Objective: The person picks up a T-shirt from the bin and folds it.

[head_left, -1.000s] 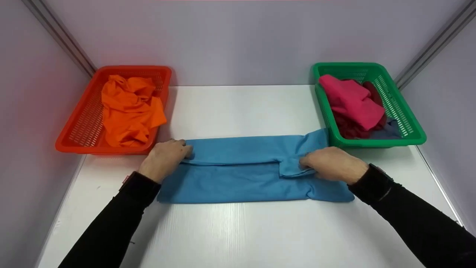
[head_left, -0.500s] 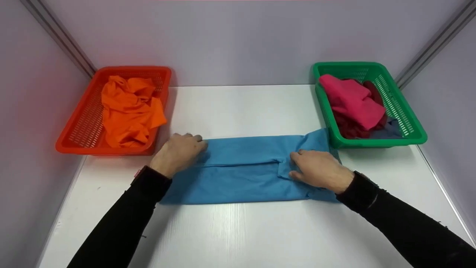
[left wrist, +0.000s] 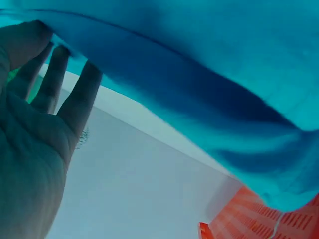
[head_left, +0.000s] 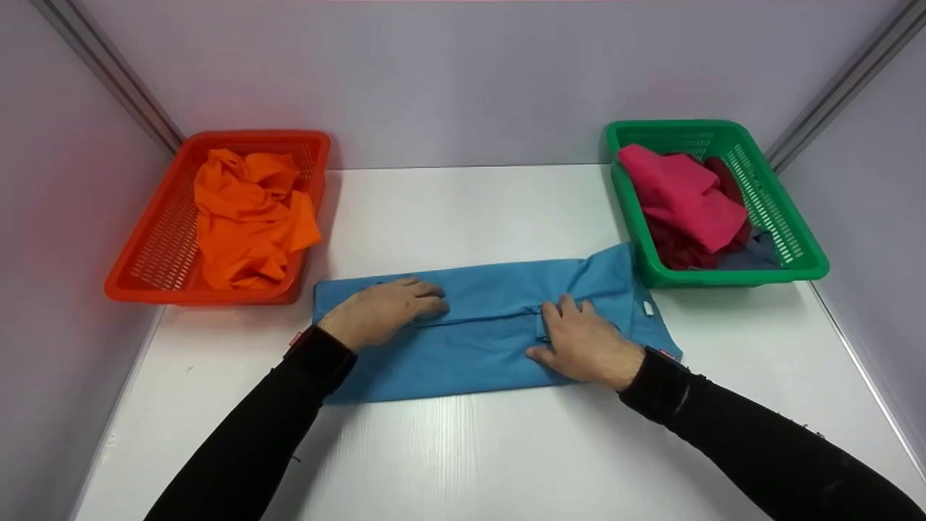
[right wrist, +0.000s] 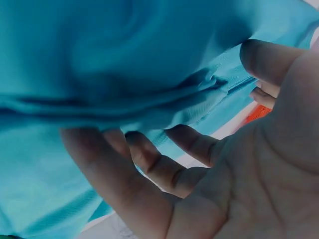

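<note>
A blue shirt (head_left: 477,362) lies on the white table, folded into a long strip with a seam-like edge running along its middle. My left hand (head_left: 387,311) rests on the left part of the shirt, fingers extended to the right. In the left wrist view, its fingertips meet the underside of the cloth's fold in that picture. Near the right end my right hand (head_left: 582,344) touches a small folded flap with spread, slightly bent fingers. A white tag (head_left: 648,308) shows at the shirt's right end. Neither hand grips the cloth.
A red basket (head_left: 123,282) with orange cloth (head_left: 249,217) stands back left. At the back right is a green basket (head_left: 796,231) holding pink cloth (head_left: 684,195), dark red and grey-blue cloth; the shirt's right corner lies close to it. Pale walls (head_left: 470,79) enclose the table.
Both hands have moved inward along the shirt, the left rightward, the right leftward. The right hand has let go of the flap it pinched. The shirt's left corner and white tag now show.
</note>
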A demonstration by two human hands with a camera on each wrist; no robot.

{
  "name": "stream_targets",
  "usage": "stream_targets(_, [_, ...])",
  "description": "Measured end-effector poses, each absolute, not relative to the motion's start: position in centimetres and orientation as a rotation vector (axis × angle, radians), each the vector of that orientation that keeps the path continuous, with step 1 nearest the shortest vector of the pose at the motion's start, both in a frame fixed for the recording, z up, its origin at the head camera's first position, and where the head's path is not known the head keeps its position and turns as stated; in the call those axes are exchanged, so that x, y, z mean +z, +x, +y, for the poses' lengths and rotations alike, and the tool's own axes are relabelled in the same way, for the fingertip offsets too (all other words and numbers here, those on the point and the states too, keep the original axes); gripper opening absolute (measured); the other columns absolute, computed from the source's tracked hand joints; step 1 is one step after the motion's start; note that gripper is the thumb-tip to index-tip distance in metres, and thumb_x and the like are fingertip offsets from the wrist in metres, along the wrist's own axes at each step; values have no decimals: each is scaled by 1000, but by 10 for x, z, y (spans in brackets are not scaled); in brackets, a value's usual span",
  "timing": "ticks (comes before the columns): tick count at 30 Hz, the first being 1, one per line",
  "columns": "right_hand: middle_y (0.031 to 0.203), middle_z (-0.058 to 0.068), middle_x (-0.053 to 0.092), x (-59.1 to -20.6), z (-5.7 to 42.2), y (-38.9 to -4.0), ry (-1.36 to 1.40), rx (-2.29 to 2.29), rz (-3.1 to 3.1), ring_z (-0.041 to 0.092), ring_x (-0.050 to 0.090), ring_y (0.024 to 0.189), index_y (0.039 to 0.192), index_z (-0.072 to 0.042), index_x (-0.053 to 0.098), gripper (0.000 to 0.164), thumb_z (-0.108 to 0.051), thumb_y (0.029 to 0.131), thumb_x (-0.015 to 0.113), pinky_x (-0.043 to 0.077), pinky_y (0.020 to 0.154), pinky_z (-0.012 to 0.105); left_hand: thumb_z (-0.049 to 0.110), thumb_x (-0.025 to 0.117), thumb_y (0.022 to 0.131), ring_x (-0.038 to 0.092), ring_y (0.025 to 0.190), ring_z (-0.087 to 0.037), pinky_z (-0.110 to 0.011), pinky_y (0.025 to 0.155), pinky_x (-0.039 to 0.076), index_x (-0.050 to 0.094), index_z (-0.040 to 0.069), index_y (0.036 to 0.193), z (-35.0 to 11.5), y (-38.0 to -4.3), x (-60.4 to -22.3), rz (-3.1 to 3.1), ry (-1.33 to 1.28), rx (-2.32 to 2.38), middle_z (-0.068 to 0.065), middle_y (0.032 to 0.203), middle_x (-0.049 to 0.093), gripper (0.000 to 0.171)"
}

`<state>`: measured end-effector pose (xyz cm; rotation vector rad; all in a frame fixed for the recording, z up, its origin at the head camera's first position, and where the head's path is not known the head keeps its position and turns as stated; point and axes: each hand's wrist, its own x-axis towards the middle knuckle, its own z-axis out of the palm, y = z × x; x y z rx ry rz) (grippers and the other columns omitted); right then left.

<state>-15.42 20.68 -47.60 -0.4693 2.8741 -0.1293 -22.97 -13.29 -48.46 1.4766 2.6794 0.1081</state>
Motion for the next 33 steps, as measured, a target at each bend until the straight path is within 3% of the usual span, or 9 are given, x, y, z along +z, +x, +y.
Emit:
stream_targets(6, [155,37,42,-479,204,-174,-461,-130,2847,55,49,133,157,3,40,88,-56,98,68,58,96,67,6,77,95,62,132,-32,-48,105,61,62,22,144,-136,-221,-478,2688,1352,47,-9,150,61,54])
stream_targets(10, [171,36,19,-481,202,-195,-366,-168,2731,61,25,155,168,-5,23,96,-61,99,63,44,111,76,19,85,89,62,127,-33,-51,95,64,59,24,147,-132,-212,-473,2691,1249,-9,-10,148,59,63])
stream_targets(14, [175,31,3,-484,205,-218,-401,-193,2667,60,7,160,170,-12,15,100,-64,99,62,33,117,79,28,91,83,61,123,-33,-52,94,65,56,23,148,-129,-205,-469,2677,1195,-41,-11,145,58,73])
stream_targets(19, [178,24,7,-484,215,-241,-569,-216,2659,54,9,163,170,-19,21,98,-63,96,67,30,123,74,35,97,75,63,117,-32,-54,98,62,56,23,146,-126,-204,-467,2654,1177,-82,-12,141,59,83])
stream_targets(24, [177,22,14,-481,210,-234,-568,-195,2709,51,14,163,170,-15,22,94,-55,98,69,29,123,75,37,95,78,65,114,-28,-49,95,62,63,24,138,-123,-217,-467,2729,1323,-180,-7,134,66,70])
stream_targets(28, [175,26,19,-481,182,-204,-461,-191,2812,55,18,161,168,-7,24,93,-56,100,65,33,120,77,40,96,76,61,135,-29,-50,108,58,57,26,148,-118,-225,-468,2729,1449,-264,-4,151,60,83])
stream_targets(33, [173,30,20,-484,152,-173,-429,-219,2795,58,21,158,164,1,30,98,-66,99,60,42,117,72,41,95,76,45,156,-28,-55,122,46,43,26,161,-112,-226,-469,2604,1430,-262,-3,170,42,101])
